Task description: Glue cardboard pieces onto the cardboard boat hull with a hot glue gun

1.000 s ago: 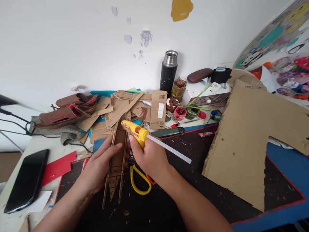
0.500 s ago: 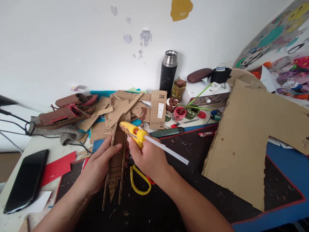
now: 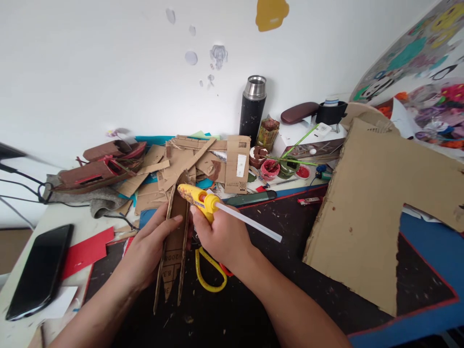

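My left hand (image 3: 154,241) grips a narrow cardboard boat hull (image 3: 174,251), its thumb over the near wall and its fingers round the outside. The hull has two upright sides and a pointed upper end. My right hand (image 3: 223,237) is wrapped round a yellow hot glue gun (image 3: 195,197), with a long white glue stick (image 3: 250,222) jutting from its back. The gun's nozzle points into the hull near its pointed end; its tip is hard to make out. Below my right hand lie scissors with a yellow handle (image 3: 210,271), partly hidden.
Cardboard scraps (image 3: 184,162) and a red-brown model boat (image 3: 101,171) lie at the back left. A black flask (image 3: 252,113) stands behind open paint pots (image 3: 270,169). A large cardboard sheet (image 3: 362,212) covers the right side. A phone (image 3: 39,270) lies at left.
The glue gun has shifted very slightly left and down along the inside of the hull. My left hand and the hull have hardly moved.
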Action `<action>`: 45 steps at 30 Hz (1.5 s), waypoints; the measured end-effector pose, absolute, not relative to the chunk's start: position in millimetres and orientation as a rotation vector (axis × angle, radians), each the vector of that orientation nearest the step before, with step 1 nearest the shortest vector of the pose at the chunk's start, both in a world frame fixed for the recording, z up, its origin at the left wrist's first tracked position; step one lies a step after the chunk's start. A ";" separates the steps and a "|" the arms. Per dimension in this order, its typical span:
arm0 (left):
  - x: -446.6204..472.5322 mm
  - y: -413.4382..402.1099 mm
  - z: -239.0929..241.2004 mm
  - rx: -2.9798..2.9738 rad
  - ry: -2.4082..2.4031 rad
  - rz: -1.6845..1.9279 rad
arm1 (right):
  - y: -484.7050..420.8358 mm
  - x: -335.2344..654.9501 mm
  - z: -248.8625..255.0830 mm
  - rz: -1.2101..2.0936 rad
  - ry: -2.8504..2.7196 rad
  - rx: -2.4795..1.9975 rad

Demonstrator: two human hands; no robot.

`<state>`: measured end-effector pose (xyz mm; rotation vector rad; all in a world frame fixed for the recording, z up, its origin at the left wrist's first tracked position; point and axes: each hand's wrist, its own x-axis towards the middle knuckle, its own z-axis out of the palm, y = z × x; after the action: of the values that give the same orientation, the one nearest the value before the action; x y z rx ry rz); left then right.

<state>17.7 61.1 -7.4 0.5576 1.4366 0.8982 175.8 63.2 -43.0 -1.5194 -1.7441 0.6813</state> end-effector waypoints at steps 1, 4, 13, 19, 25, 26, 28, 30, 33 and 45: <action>18.0 61.2 -7.5 0.556 1.443 0.901 | 63.4 175.9 -42.8 0.685 -1.751 -1.521; 18.5 61.4 -7.9 0.548 1.470 0.905 | 63.6 176.2 -42.1 0.682 -1.762 -1.530; 18.0 60.7 -11.3 0.560 1.534 0.908 | 63.6 177.4 -40.3 0.654 -1.769 -1.536; 18.4 62.7 -9.4 0.664 1.529 0.949 | 62.4 176.3 -37.6 0.653 -1.836 -1.559; 20.5 63.8 -7.5 0.668 1.541 0.921 | 62.2 175.4 -34.6 0.682 -1.869 -1.584; 21.1 63.5 -7.0 0.677 1.524 0.919 | 62.3 175.6 -34.2 0.678 -1.866 -1.595; 21.9 62.8 -6.4 0.686 1.511 0.915 | 62.6 176.3 -33.7 0.673 -1.863 -1.609; 21.9 62.2 -6.9 0.677 1.545 0.915 | 62.6 176.7 -33.8 0.670 -1.859 -1.613; 20.1 62.2 -9.7 0.659 1.604 0.931 | 62.4 177.1 -34.8 0.653 -1.845 -1.609; 14.6 62.0 -12.0 0.759 1.567 0.905 | 63.1 179.7 -32.5 0.676 -1.790 -1.571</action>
<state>14.6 62.0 -12.0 0.7588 1.5671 0.9051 179.7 63.1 -32.5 -1.5709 -1.7898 0.6760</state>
